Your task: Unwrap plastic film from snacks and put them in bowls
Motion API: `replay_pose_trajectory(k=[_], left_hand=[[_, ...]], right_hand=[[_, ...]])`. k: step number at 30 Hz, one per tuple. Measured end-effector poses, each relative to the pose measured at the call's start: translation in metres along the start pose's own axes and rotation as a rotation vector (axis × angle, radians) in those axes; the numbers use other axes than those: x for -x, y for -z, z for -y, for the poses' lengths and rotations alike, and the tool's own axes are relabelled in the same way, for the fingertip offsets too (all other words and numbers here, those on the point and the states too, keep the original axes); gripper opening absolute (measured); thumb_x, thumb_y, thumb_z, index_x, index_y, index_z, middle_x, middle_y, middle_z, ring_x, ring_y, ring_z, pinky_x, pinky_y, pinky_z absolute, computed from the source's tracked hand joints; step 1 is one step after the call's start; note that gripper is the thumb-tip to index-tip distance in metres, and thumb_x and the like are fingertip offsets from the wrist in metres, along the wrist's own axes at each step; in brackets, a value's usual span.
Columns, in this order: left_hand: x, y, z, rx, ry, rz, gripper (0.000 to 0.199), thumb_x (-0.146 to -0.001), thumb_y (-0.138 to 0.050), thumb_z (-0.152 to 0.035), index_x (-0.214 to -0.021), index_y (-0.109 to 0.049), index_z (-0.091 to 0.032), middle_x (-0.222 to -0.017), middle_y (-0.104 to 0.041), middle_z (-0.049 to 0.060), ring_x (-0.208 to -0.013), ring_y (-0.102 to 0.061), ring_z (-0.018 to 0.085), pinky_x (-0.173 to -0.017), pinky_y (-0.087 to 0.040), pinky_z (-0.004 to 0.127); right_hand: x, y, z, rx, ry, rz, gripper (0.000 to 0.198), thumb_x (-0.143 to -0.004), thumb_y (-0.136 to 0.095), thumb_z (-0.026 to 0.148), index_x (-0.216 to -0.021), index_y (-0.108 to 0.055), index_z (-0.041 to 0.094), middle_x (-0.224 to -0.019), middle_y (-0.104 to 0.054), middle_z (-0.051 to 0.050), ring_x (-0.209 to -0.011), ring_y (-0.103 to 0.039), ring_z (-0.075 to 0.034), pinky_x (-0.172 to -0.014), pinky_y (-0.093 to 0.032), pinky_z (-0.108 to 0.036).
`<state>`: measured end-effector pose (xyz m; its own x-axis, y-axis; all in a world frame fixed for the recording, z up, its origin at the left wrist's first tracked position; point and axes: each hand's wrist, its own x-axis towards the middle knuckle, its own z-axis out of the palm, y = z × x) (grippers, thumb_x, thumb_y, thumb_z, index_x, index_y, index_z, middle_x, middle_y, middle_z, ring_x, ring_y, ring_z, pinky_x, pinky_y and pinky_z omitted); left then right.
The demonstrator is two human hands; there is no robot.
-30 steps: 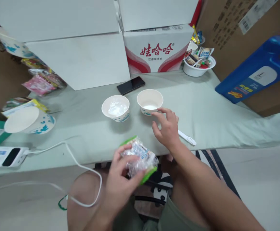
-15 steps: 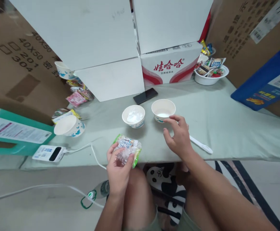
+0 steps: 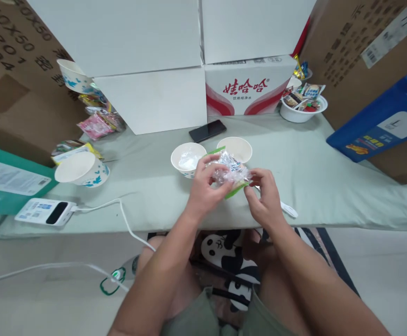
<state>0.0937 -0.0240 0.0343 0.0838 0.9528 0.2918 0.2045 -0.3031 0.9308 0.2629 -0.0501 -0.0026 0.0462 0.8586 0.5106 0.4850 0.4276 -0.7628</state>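
My left hand (image 3: 206, 189) grips a crinkled clear plastic packet (image 3: 231, 169) with green edges, thumb in front and fingers over its top. At the packet's right end, the thumb and fingers of my right hand (image 3: 265, 198) are closed on its edge. Behind my left hand stands a paper bowl (image 3: 180, 151) with clear crumpled plastic inside. A second paper bowl (image 3: 238, 145) is right behind the packet, which covers its front. A white plastic utensil (image 3: 289, 209) lies on the table, partly hidden by my right hand.
A black phone (image 3: 208, 131) lies before the white carton (image 3: 248, 91). On the left are another paper bowl (image 3: 84, 170), a white power bank (image 3: 45, 212) with a cable, and snack packets (image 3: 98, 125). To the right stand a white snack bowl (image 3: 299, 113) and a blue jug (image 3: 381, 121).
My left hand has carried the packet up and right, in front of the second bowl. My right hand has left that bowl's rim and closed on the packet's right end. The view shifted slightly.
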Motion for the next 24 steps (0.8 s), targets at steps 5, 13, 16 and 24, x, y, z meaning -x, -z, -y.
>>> replay_pose_trajectory(k=[5,13,16,24], left_hand=[[0.019,0.015,0.029,-0.039,0.010,0.142,0.012,-0.079,-0.072,-0.026,-0.090,-0.069,-0.021,-0.130,-0.057,0.011,-0.121,-0.060,0.027,-0.088,-0.057,0.037],[0.034,0.010,0.036,-0.082,-0.095,0.119,0.006,-0.087,-0.069,-0.026,-0.088,-0.070,-0.021,-0.124,-0.061,0.011,-0.116,-0.063,0.023,-0.095,-0.056,0.038],[0.030,0.014,0.035,-0.076,-0.069,0.062,0.009,-0.087,-0.069,-0.030,-0.089,-0.069,-0.021,-0.126,-0.061,0.010,-0.115,-0.063,0.023,-0.085,-0.057,0.033],[0.026,0.025,0.043,-0.075,-0.012,-0.031,0.020,-0.085,-0.068,-0.027,-0.104,-0.063,-0.025,-0.127,-0.060,0.008,-0.121,-0.060,0.024,-0.082,-0.056,0.032]], right_hand=[[0.003,-0.001,-0.001,-0.090,-0.036,0.160,0.037,-0.085,-0.061,0.024,-0.121,-0.051,0.026,-0.112,-0.057,-0.007,-0.092,-0.061,-0.020,-0.080,-0.053,-0.039],[-0.001,-0.020,0.007,-0.099,-0.106,0.215,0.005,-0.086,-0.060,0.022,-0.088,-0.064,0.023,-0.100,-0.058,-0.006,-0.091,-0.061,-0.020,-0.074,-0.052,-0.034],[-0.007,-0.013,0.009,-0.105,-0.113,0.205,0.008,-0.088,-0.060,0.025,-0.093,-0.066,0.023,-0.100,-0.060,-0.006,-0.085,-0.062,-0.018,-0.071,-0.053,-0.033],[0.002,0.062,-0.049,0.556,-0.346,0.146,0.038,-0.082,-0.061,0.045,-0.109,-0.066,0.019,-0.110,-0.065,-0.014,-0.096,-0.064,-0.030,-0.078,-0.052,-0.043]])
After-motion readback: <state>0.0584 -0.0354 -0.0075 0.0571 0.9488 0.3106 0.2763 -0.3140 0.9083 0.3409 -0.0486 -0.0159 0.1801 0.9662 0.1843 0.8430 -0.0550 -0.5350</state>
